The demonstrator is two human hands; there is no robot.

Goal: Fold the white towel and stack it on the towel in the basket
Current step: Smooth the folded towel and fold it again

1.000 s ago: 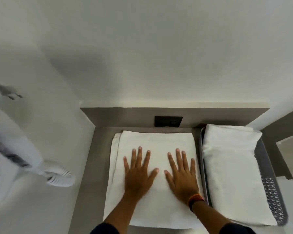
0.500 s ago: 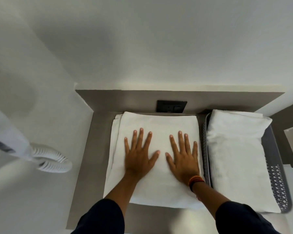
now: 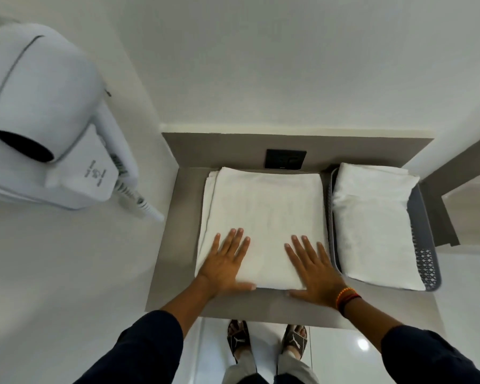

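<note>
A folded white towel [image 3: 263, 217] lies flat on the grey shelf [image 3: 178, 245]. My left hand [image 3: 225, 264] rests palm down on its near left corner, fingers spread, thumb along the near edge. My right hand [image 3: 313, 270] lies palm down on the near right corner, thumb on the shelf just below the towel's edge. Neither hand has closed on the cloth. To the right stands a grey perforated basket [image 3: 427, 253] with another folded white towel [image 3: 372, 223] lying in it.
A white wall-mounted hair dryer [image 3: 47, 120] with a coiled cord juts out at the left. A black wall socket [image 3: 286, 159] sits behind the towel. White walls close the shelf at back and left. My sandalled feet [image 3: 266, 339] show below the shelf's front edge.
Both hands slid back from the towel's middle to its near corners and spread apart. The camera tilted down and closer, bringing the hair dryer and my feet into view.
</note>
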